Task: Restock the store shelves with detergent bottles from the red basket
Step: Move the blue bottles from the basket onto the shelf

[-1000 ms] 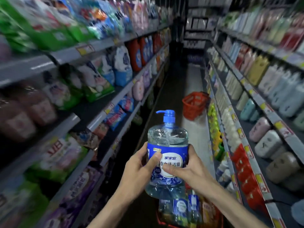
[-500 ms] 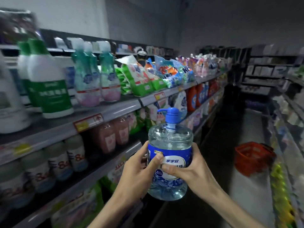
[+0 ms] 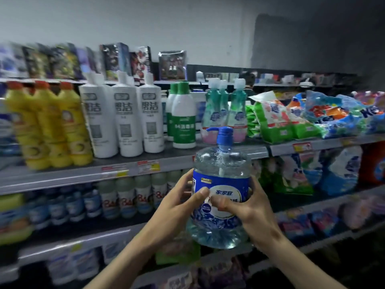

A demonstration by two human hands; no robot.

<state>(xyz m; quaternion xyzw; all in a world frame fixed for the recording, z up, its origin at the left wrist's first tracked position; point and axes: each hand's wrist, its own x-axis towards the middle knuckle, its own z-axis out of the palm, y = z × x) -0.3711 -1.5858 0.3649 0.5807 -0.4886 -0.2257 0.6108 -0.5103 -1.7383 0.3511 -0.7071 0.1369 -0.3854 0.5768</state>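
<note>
Evidently the detergent bottle (image 3: 225,182) is no light thing. It is a squat, round-bellied jug of clear plastic with liquid showing through its walls, so I judge it heavy, apt to slosh, and thin-walled enough to give a little under pressure. It hangs in the air before the shelves, its shoulder level with the shelf edge (image 3: 125,170) under the white bottles (image 3: 125,117). The left hand (image 3: 175,207) and the right hand (image 3: 248,211) clamp it between them. Their fingers (image 3: 200,193) curl round the blue label from either side, and the thumbs nearly meet on the front. That two-sided hold at the waist looks sound. The smooth label could slip in one palm alone, and the blue pump (image 3: 224,136) seems too slight to lift by. A palm under the base would likely serve best for setting it down. The red basket is out of view. The jug hides how far the fingers reach round its back. The yellow bottles (image 3: 48,126) at the left are smeared by blur, and the price tags cannot be read. Which gap is meant for the jug I cannot tell.
</note>
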